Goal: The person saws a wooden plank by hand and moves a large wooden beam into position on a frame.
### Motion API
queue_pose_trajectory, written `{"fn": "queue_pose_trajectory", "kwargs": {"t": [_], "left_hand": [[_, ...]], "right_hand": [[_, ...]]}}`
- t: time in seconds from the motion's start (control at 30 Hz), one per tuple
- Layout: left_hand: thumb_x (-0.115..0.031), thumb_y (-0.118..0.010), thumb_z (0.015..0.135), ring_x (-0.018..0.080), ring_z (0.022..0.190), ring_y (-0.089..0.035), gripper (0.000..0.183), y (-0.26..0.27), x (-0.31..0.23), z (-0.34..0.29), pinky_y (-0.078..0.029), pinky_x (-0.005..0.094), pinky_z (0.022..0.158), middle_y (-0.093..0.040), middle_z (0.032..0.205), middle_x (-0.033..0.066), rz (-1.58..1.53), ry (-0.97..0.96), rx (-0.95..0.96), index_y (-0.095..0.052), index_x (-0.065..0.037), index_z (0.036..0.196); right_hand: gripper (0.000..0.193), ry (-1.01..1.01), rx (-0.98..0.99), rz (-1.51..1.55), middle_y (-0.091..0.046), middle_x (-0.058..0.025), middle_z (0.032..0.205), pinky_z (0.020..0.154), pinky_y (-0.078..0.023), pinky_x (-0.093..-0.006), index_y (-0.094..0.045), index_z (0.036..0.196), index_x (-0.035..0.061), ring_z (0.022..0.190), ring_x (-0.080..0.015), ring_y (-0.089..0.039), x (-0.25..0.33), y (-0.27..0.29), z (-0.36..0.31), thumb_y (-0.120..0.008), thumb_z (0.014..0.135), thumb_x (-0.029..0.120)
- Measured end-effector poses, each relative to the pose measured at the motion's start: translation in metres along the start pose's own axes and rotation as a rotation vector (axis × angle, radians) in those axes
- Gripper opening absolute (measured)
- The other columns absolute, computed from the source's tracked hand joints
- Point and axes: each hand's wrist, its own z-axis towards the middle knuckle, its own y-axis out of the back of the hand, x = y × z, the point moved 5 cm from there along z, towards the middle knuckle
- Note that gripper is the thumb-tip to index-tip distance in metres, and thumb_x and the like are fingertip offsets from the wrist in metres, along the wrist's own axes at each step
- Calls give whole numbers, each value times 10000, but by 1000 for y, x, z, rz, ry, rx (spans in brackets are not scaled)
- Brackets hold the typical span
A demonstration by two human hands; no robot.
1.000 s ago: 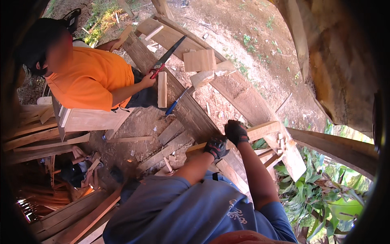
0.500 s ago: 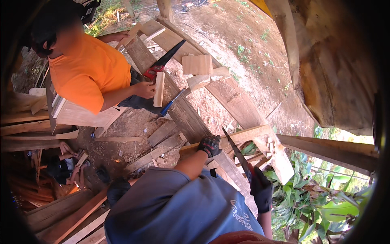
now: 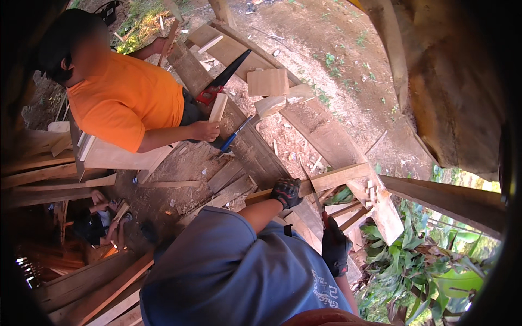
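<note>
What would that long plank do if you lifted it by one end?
The plank is probably stiff: it spans the beam straight, with no sag. It likely feels heavy, being long and thick. Its rough wood shouldn't slip under the gloved left hand. The right hand grips a saw.
</note>
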Motion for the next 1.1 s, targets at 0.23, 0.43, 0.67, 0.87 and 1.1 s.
{"fn": "queue_pose_trajectory", "kwargs": {"t": [0.23,0.43,0.67,0.87,1.1], "left_hand": [[-503,-746,868,319,1053,-730,537,-24,6,-2,-542,506,954,-739,1142,138,-4,0,-17,-647,-112,1222],[-546,-757,856,320,1061,-715,628,-16,3,-1,-537,498,939,-716,1191,142,90,-9,2,-616,-97,1273],[-483,-773,864,326,1084,-720,568,-12,2,3,-555,482,948,-722,1179,146,-10,-1,0,-628,-93,1250],[-438,-775,860,347,1029,-737,488,-8,5,3,-566,501,921,-740,1105,160,-85,-32,-27,-670,-88,1182],[-448,-788,841,369,1034,-730,546,-15,4,-3,-563,523,913,-728,1127,184,-67,6,-5,-649,-73,1214]], "right_hand": [[382,198,-48,-9,-772,-156,1258,753,-606,-472,-655,1415,119,981,-377,-779,-29,-46,46,-483,1075,92],[283,126,-178,104,-771,-242,1052,687,-578,-475,-741,1289,113,862,-428,-756,-20,-107,95,-591,1052,150],[413,379,-146,143,-727,-220,1346,741,-610,-486,-650,1451,40,946,-399,-767,-46,-109,106,-604,1048,119],[453,136,11,79,-753,-253,1260,880,-598,-513,-638,1493,78,1041,-437,-764,-36,-90,104,-623,1071,243],[382,111,30,181,-761,-267,1206,878,-603,-467,-733,1368,55,1070,-407,-772,-38,-91,131,-636,1061,261]]}}
